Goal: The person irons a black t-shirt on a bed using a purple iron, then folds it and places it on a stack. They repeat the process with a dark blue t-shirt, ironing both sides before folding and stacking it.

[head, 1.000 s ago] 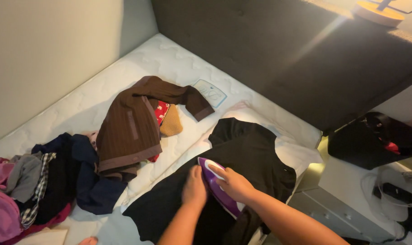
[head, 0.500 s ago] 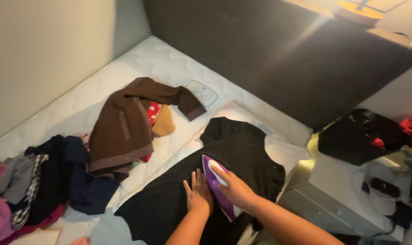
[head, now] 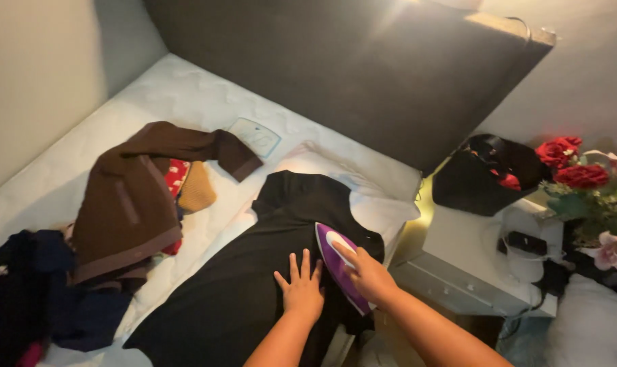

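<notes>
A black garment (head: 254, 272) lies spread flat on a white cloth over the mattress (head: 152, 102). My right hand (head: 369, 275) grips the handle of a purple and white iron (head: 335, 261), which rests on the garment's right side. My left hand (head: 300, 289) lies flat on the black fabric just left of the iron, fingers spread.
A brown sweater (head: 128, 197) lies to the left over red and tan items. A pile of dark clothes (head: 30, 292) fills the lower left. A dark headboard (head: 363, 75) stands behind. On the bedside table (head: 458, 251) to the right sit a black bag (head: 488, 177) and red and pink flowers (head: 583, 183).
The view has shifted left, so the bedside table and flowers now show more. My right hand and the iron stay on the garment's right side; my left hand has spread flat beside it.
</notes>
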